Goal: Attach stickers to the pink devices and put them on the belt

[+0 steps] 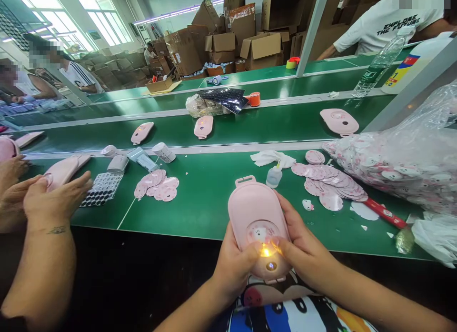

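Note:
A pink oval plastic case (255,201) is held upright in front of me between both hands. My left hand (235,260) grips its left edge, and my right hand (303,241) its right edge. Both thumbs press at the lower rim of a round recess where a cartoon cat disc (262,231) sits. Yellow light glows by the thumbs, above a small round button (271,266). Beyond the case stands a small white squeeze bottle (274,176). To the right lie a fanned pile of round pink stickers (332,179) and a loose cat-head sticker (307,205).
A co-worker's hands (53,194) work on another pink case at left. More pink cases (339,121) lie on the green belt (271,115). A clear bag of printed pieces (403,170) and a red-handled tool (385,213) occupy the right side.

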Demonstrator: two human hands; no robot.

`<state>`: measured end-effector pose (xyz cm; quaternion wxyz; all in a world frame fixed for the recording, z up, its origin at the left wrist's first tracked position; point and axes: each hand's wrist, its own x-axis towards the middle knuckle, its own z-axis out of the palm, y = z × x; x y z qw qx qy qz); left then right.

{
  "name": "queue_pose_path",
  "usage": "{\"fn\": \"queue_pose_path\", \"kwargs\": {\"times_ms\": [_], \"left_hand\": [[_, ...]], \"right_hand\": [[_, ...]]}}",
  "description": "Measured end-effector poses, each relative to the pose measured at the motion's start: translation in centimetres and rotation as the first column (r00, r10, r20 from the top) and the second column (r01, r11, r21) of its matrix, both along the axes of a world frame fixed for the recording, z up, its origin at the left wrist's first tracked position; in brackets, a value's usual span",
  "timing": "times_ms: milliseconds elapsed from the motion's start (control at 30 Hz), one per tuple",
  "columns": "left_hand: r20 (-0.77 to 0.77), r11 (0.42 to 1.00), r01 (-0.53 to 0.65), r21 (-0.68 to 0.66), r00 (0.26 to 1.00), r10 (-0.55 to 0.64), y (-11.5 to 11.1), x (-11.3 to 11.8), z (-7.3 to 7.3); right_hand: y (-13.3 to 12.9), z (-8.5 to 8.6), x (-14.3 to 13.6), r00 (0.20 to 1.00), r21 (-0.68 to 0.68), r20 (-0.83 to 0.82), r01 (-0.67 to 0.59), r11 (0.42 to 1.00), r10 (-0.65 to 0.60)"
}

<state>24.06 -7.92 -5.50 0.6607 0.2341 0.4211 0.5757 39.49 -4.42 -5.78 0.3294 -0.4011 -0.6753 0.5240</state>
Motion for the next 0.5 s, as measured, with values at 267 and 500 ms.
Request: {"fn": "queue_pose_path", "kwargs": {"times_ms": [267, 500], "left_hand": [[-0.036, 0.998, -0.039, -0.043, 0.999, 0.038, 0.21, 0.17, 0.09], [0.01, 0.991, -0.133, 0.036, 0.991, 0.132, 0.35, 0.31, -0.22]], "right_hand": [[-0.06, 0.03, 0.1, 0.982, 0.218, 0.189, -0.039, 0.975, -0.003], [-0.06, 0.46, -0.08, 0.981, 0.203, 0.192, -0.041, 0.978, 0.001]]}}
